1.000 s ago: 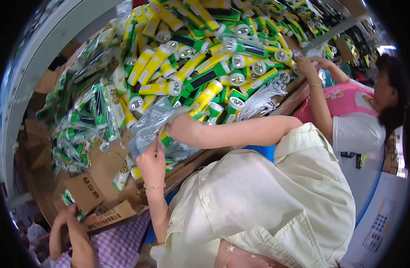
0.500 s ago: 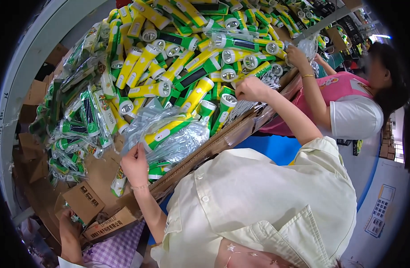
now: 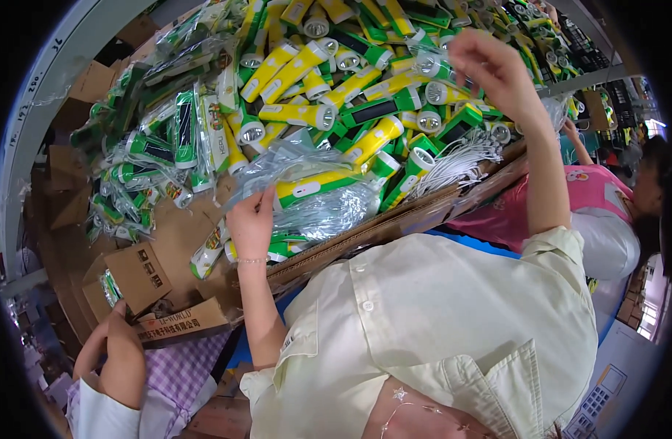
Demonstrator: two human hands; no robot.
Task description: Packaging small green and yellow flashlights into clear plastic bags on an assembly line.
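Observation:
My left hand point(image 3: 252, 223) pinches the edge of a clear plastic bag point(image 3: 328, 208) at the near side of the heap. Inside or beneath that film lies a yellow and green flashlight point(image 3: 317, 184); which of the two I cannot tell. Above the far part of the heap my right hand point(image 3: 493, 69) is raised, with fingers bent and apart and nothing visible in them. Nearest to it is a flashlight in clear wrap point(image 3: 432, 64). Loose yellow and green flashlights point(image 3: 295, 71) with white heads are piled between and beyond my hands.
White cables point(image 3: 460, 162) lie bundled by the cardboard rim point(image 3: 394, 223) before me. Bagged flashlights point(image 3: 149, 150) form a heap at left. Near left, a co-worker's hand point(image 3: 116, 322) reaches into a small carton point(image 3: 138, 274). Another person in pink point(image 3: 526, 197) works at right.
My right hand has risen away from the near flashlights, toward the far right, and its fingers have spread. My left hand keeps its pinch on the bag. The view has shifted.

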